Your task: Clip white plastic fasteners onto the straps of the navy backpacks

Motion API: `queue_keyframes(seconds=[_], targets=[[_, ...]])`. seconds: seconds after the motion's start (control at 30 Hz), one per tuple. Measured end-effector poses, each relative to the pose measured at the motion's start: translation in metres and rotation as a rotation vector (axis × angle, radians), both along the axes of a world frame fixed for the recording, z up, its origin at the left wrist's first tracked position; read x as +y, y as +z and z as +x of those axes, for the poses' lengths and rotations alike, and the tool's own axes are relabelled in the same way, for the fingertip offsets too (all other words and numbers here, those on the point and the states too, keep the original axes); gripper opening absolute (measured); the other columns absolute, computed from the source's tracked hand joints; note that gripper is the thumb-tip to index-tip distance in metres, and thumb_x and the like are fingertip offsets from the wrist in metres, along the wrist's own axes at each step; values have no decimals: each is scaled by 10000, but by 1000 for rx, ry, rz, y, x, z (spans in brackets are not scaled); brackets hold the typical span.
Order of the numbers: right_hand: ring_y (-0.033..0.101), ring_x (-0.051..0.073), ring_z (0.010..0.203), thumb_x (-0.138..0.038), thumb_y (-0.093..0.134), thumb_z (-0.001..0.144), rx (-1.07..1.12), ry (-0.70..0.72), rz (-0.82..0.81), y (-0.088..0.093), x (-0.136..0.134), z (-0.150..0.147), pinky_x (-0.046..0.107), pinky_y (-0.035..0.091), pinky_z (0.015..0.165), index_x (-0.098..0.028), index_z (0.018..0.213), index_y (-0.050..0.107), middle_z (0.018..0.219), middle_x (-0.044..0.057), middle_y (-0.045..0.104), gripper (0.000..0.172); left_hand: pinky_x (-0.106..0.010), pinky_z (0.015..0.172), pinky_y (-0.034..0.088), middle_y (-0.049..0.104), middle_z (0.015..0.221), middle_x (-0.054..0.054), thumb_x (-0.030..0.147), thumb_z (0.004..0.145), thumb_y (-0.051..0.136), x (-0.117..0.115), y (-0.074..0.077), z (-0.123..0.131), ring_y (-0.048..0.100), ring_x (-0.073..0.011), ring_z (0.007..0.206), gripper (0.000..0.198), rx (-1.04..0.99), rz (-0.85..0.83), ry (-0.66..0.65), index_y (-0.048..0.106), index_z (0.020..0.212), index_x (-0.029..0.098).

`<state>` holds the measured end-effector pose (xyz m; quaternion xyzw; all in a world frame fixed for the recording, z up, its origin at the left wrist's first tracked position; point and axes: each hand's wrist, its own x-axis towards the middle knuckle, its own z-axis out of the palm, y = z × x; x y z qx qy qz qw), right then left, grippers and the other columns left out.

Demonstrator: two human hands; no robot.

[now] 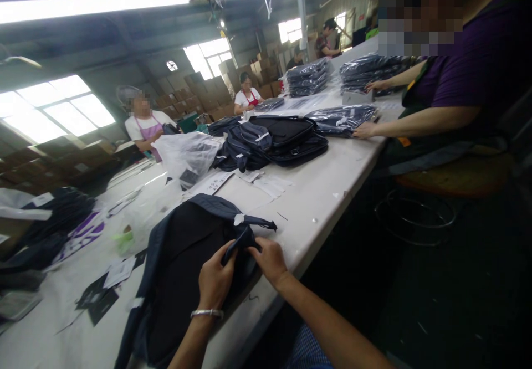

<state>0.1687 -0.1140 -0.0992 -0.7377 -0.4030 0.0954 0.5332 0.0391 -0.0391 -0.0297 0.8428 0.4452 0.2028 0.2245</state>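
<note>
A dark navy and black backpack (178, 264) lies on the white table in front of me, its black panel facing up. My left hand (216, 277) and my right hand (269, 259) both pinch a navy strap (244, 240) at the bag's right side, with the fingers of each closed on it. Just above them, another strap end sticks out past a small white tag (239, 219). What lies under the strap between my fingers is hidden. A silvery bracelet circles my left wrist.
Beyond my bag lie several stacked backpacks (274, 136) and a clear plastic bag (187, 153). Black and white cards (97, 297) lie at left. A co-worker in purple (477, 64) handles plastic-wrapped bags (343, 118) at right. The table's edge (332, 208) runs diagonally beside me.
</note>
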Motion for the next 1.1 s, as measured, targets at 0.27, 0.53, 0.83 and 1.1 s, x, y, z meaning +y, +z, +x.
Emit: queue_keyframes(seconds=[0.27, 0.53, 0.83, 1.1], targets=[[527, 124, 565, -419, 598, 836, -49, -103, -41, -2, -3, -1, 232, 300, 538, -204, 662, 611, 614, -14, 611, 277, -321, 735, 478, 712, 1001, -60, 340, 851, 522, -6, 24, 13, 659, -240, 879, 351, 244, 183, -137, 607, 1184, 270], [580, 133, 549, -383, 569, 812, 176, -115, 0, -1, -1, 9, 215, 367, 514, -195, 649, 630, 584, 2, 632, 257, -344, 899, 502, 651, 1202, -70, 265, 893, 463, -15, -7, 32, 619, -227, 1084, 344, 133, 210, -324, 587, 1214, 247], [604, 150, 446, -308, 535, 783, 629, 39, -35, 6, 1, 31, 225, 443, 418, -180, 646, 611, 545, 9, 647, 202, -497, 1134, 258, 349, 1487, -92, 172, 886, 430, -52, -57, 24, 290, -241, 1380, 582, 5, 366, -457, 283, 1448, 201], [675, 193, 840, -343, 440, 915, 41, -38, 134, 45, -28, 20, 310, 529, 774, -202, 1032, 622, 952, 62, 712, 257, -346, 987, 483, 647, 1213, -43, 264, 916, 457, -35, 13, -50, 598, -185, 1125, 325, -309, -10, -379, 601, 1206, 237]])
